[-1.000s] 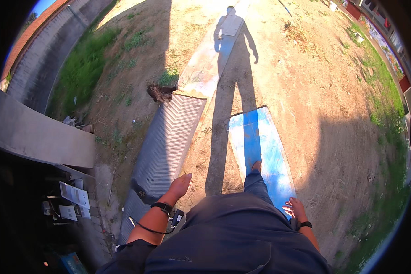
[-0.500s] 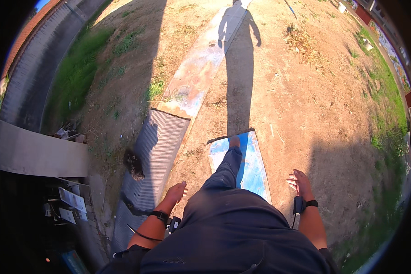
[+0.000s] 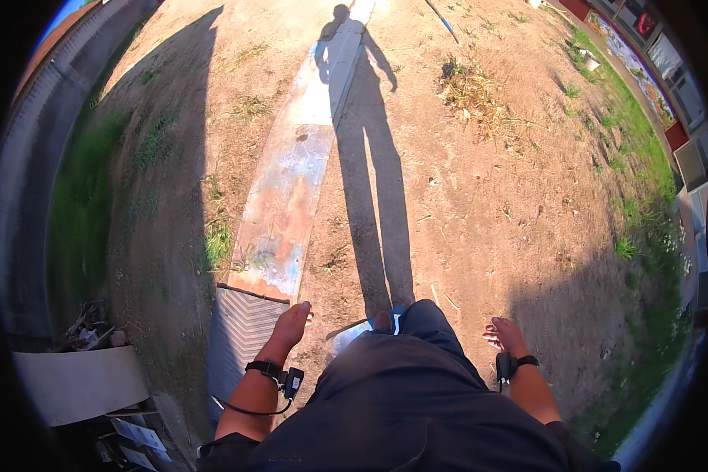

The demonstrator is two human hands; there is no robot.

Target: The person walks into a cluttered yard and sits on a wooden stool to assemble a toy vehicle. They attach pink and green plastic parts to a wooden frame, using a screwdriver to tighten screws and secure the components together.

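Observation:
My left hand (image 3: 293, 324) hangs out in front of my left hip, over the near part of a grey ribbed mat (image 3: 244, 326). Its fingers are loosely bent, with nothing seen in them. On the other side, my right hand (image 3: 507, 337) is held above bare dirt, palm turned inward, fingers slack and apart, holding nothing. Each wrist wears a black band with a small black box and a cable. A blue and white board (image 3: 352, 337) lies under my feet, mostly hidden by my dark clothes.
A long strip of worn boards (image 3: 279, 212) runs ahead from the mat. Dry weeds (image 3: 472, 90) and a blue-ended pole (image 3: 444, 23) lie to the right. A curved pale panel (image 3: 82, 385) stands at lower left, near a long wall (image 3: 39, 149). Grass lines the right.
I have walked forward: the mat, board strip and blue board have slid toward me in view. One leg was stretched onto the blue board before. Both hands have swung slightly and stay empty.

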